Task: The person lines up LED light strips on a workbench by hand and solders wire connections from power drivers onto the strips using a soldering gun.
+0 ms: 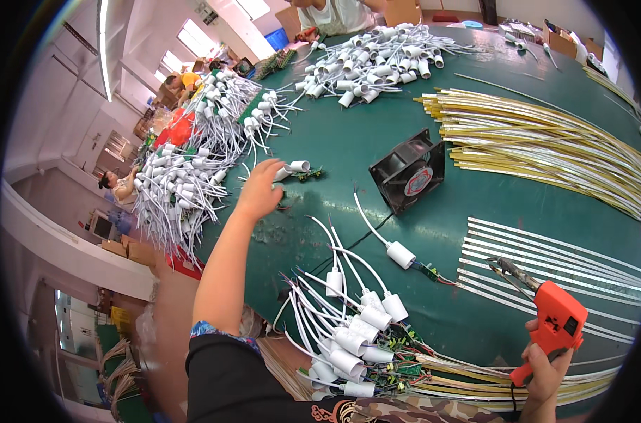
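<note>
My left hand (258, 189) reaches out over the green table (349, 148) and closes its fingertips on a white cylindrical cap (293, 168) with a small circuit board (310, 173) at its end. At the lower right, my right hand (546, 368) grips an orange soldering gun (554, 321), its metal tip pointing up and left over flat white strips (560, 264). In front of me lies a heap of white capped leads with small green boards (356, 331).
A black square fan (407, 171) stands mid-table. Yellow strips (539, 137) fan out at the right. More white leads pile at the left (186, 162) and at the far side (373, 63), where another person (334, 13) sits. Other people work beyond the table's left edge.
</note>
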Motion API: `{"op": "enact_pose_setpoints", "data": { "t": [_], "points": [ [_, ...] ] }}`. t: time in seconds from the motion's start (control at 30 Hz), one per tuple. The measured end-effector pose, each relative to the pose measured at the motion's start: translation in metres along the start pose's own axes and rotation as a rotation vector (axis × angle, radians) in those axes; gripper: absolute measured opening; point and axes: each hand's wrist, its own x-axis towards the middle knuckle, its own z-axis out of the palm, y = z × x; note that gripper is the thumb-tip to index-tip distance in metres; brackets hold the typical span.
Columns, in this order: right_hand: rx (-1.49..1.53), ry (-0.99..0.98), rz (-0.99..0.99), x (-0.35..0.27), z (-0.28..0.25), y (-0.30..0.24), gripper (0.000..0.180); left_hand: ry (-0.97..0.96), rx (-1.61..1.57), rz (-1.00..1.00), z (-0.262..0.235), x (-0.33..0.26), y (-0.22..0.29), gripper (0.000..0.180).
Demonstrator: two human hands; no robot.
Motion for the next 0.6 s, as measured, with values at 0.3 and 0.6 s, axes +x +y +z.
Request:
{"op": "enact_pose_setpoints", "data": {
  "t": [0.3, 0.6],
  "points": [
    [0.029, 0.023, -0.01, -0.003, 0.001, 0.001, 0.059, -0.372, 0.056, 0.155, 0.033, 0.047, 0.021, 0.051],
    [0.255, -0.008, 0.038, 0.007, -0.005, -0.02, 0.046, -0.29, -1.334, -0.112, -0.051, 0.001, 0.114, 0.033]
  ]
}}
